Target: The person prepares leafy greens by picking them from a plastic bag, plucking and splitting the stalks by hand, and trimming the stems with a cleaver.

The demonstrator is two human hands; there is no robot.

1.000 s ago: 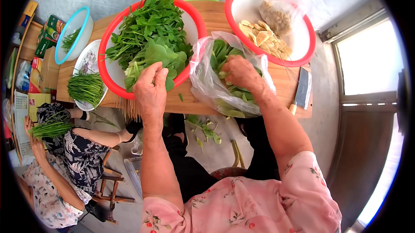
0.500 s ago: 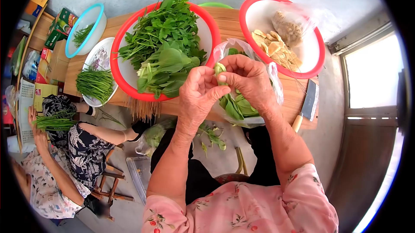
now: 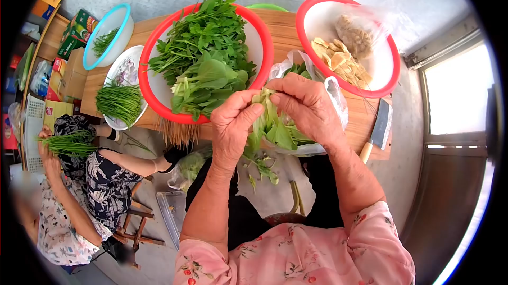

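Observation:
A small bok choy [image 3: 271, 118] hangs from my fingers, its pale root end up and its leaves down. My left hand [image 3: 233, 121] pinches it between thumb and fingers at the left. From the right, my right hand [image 3: 311, 109] is closed on the root end with thumb and fingertips. Behind and below is a clear plastic bag [image 3: 338, 97] with green leaves in it, partly hidden by my hands. To the left, a red-rimmed basin [image 3: 153, 106] holds leafy stems and a pile of bok choy [image 3: 210, 81].
A second red-rimmed basin [image 3: 392, 76] holds pale slices and a bagged food. A cleaver [image 3: 380, 126] lies at the table's right edge. Chives [image 3: 119, 102] lie on an oval dish. At left a seated person [image 3: 69, 200] holds chives; trimmings [image 3: 263, 167] lie on the floor.
The bok choy between my hands now hangs with leaves spread downward; before, only a short pale stem showed. My left hand has shifted slightly left. The seated person's hands have moved.

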